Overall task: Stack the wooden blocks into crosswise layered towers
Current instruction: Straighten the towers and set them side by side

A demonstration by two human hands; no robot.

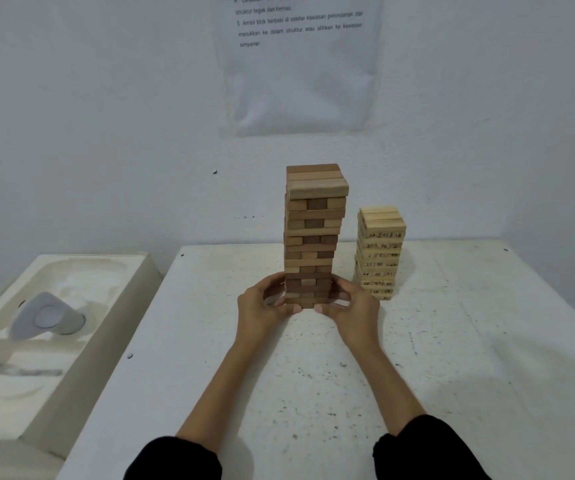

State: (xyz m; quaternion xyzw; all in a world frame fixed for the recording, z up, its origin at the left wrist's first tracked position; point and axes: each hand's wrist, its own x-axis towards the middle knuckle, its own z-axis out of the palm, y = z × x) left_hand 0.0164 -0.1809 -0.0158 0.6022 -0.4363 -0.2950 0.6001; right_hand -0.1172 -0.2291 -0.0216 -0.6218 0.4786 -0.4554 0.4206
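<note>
A tall tower of brown wooden blocks (315, 223) stands in crosswise layers near the middle of the white table (452, 341). My left hand (262, 308) cups the tower's base from the left, fingers curled round its lowest layers. My right hand (350, 306) grips the base from the right the same way. Both thumbs meet at the front bottom edge. To the right, a little further back, stands a shorter tower of pale numbered blocks (380, 252), untouched.
A printed sheet (300, 64) hangs on the white wall behind the towers. Left of the table lies a pale foam tray (36, 341) holding a grey rounded object (47, 317). The table's left edge runs diagonally beside that tray.
</note>
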